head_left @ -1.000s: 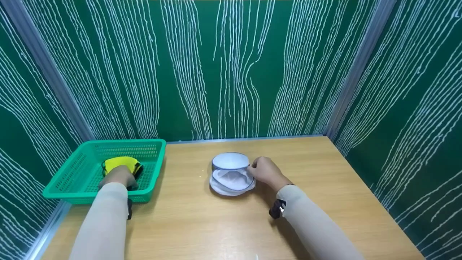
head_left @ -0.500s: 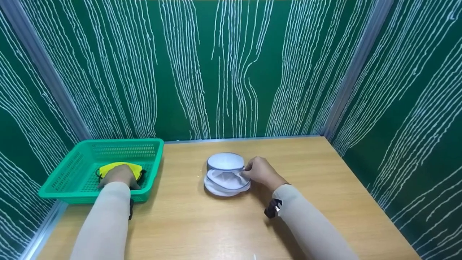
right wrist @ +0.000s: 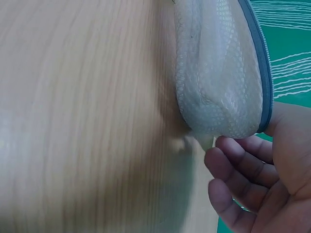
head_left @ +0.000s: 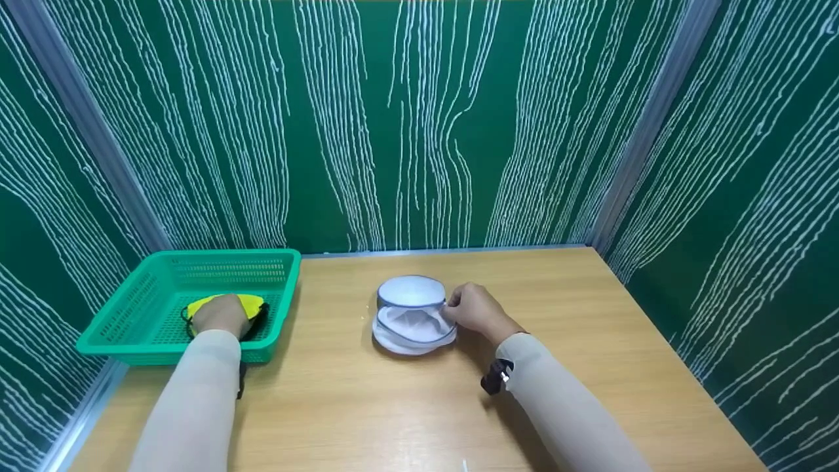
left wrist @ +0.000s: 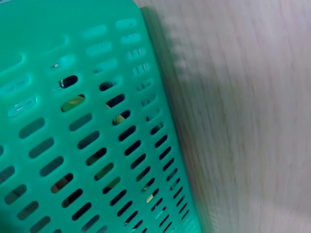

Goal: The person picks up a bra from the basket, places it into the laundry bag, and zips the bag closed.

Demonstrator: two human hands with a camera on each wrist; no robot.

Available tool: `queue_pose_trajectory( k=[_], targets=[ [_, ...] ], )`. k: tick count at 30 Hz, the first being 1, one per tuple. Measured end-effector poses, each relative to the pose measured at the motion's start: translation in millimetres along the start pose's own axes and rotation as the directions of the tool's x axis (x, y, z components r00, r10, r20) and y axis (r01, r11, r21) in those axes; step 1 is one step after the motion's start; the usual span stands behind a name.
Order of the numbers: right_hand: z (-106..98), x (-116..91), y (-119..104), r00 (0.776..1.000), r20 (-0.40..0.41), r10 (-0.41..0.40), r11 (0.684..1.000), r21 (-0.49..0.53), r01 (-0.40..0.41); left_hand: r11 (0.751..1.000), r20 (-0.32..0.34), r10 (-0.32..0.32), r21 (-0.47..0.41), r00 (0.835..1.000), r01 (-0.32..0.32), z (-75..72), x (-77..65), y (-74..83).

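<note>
In the head view my left hand reaches down into the green plastic basket. It is on a yellow cloth item with black edging and thin black loops, which looks like a face mask. The hand hides its own fingertips. At mid-table stands a small white mesh laundry bag, its round zippered lid raised and its mouth open. My right hand pinches the bag's right rim. Seen from the right wrist, the thumb side meets the dark zipper edge and the fingers curl beneath the mesh.
The basket's slotted wall fills much of the left wrist view, with dark and yellow patches behind the slots. A wooden table lies under everything. Green panels with white wavy lines rise behind and at both sides.
The yellow item sits lower in the basket than a second ago, and my left hand has shifted over it, its outline more compact. My right hand keeps hold of the bag's rim.
</note>
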State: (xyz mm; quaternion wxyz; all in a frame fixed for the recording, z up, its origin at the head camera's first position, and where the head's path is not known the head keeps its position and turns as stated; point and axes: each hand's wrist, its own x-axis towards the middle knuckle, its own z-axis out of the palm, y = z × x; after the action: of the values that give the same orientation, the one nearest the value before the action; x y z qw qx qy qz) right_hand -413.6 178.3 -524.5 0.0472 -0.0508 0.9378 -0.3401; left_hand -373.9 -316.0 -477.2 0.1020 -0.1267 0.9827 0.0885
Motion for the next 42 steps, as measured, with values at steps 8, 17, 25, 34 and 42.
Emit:
queue_pose_trajectory(
  k=[8, 17, 25, 34, 42],
  targets=[
    [2.4, 2.6, 0.6, 1.000, -0.001, 0.016, 1.000, 0.016, -0.016, 1.000, -0.034, 0.029, -0.001, 0.999, -0.029, 0.9, 9.3, -3.9],
    [2.2, 2.7, -1.1, 0.999, 0.001, 0.042, 0.998, 0.035, -0.042, 0.992, -0.091, 0.068, -0.096, 0.993, -0.077, -4.8, 7.1, -6.8],
    [2.8, 5.7, -2.9, 0.999, 0.001, 0.048, 0.998, 0.043, -0.048, 0.975, -0.193, 0.066, -0.197, 0.979, -0.105, -18.3, 4.1, -2.1],
    [6.4, 7.3, -1.3, 0.999, -0.040, -0.034, 0.999, 0.019, 0.035, 0.972, -0.220, 0.080, -0.198, 0.972, -0.125, -24.6, 4.2, -2.6],
    [4.5, 5.6, -1.7, 1.000, -0.021, -0.008, 0.999, 0.035, 0.009, 0.970, -0.131, 0.213, -0.088, 0.968, -0.225, -11.4, 9.7, -6.8]
  ],
)
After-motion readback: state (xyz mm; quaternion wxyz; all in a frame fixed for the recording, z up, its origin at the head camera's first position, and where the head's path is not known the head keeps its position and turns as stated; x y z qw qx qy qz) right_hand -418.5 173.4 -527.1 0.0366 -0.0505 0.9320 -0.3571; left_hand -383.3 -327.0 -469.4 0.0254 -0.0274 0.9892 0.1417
